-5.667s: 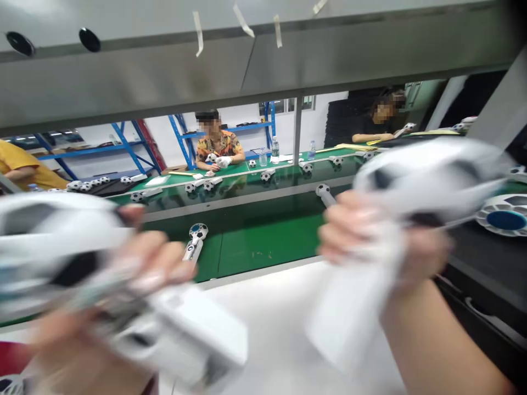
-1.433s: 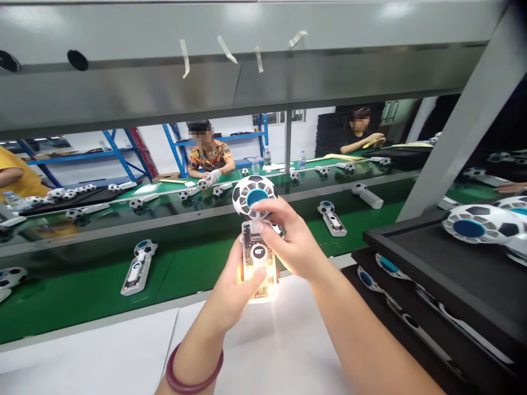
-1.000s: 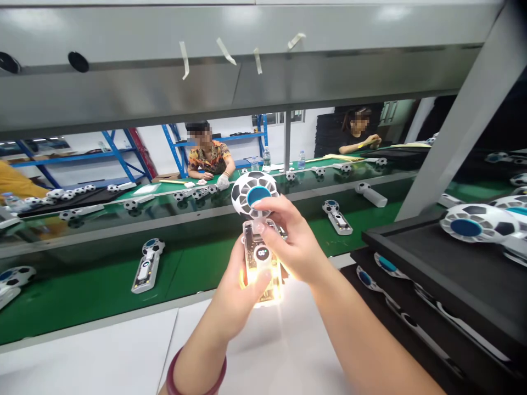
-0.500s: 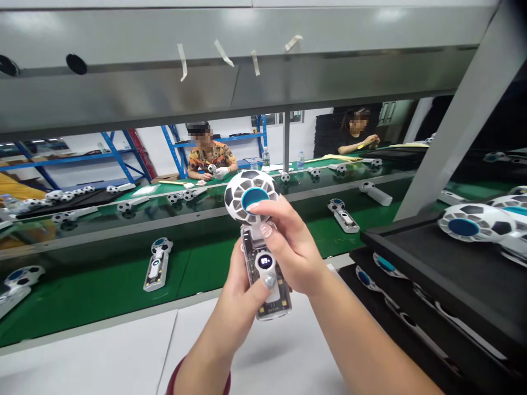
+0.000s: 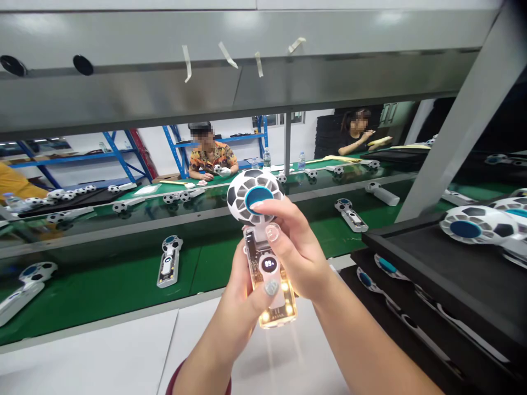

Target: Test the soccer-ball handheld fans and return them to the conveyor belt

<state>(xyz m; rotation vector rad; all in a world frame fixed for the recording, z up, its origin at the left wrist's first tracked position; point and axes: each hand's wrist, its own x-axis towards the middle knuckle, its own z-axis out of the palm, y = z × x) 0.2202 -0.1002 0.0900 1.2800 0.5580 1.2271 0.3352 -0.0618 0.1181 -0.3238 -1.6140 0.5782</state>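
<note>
A handheld fan (image 5: pixel 256 189) with a black-and-white football-patterned head and a blue centre is held upright in front of me. Its transparent body shows a round display with digits, and yellow lights glow near its lower end. My left hand (image 5: pixel 242 296) is wrapped round the body, the thumb lying just below the display. My right hand (image 5: pixel 298 247) grips the neck and the lower edge of the head, its index finger at the blue centre. Part of the body is hidden behind my fingers.
Similar fans (image 5: pixel 169 262) lie on the green conveyor belt (image 5: pixel 214 263) beyond a white table (image 5: pixel 102 351). Black stacked trays (image 5: pixel 432 274) with more fans stand at the right. A metal beam (image 5: pixel 247 33) runs overhead. Two people sit across the belt.
Yellow lights in the held fan have come on. The fans on the belt have shifted right. The right-hand person across the belt has raised a hand.
</note>
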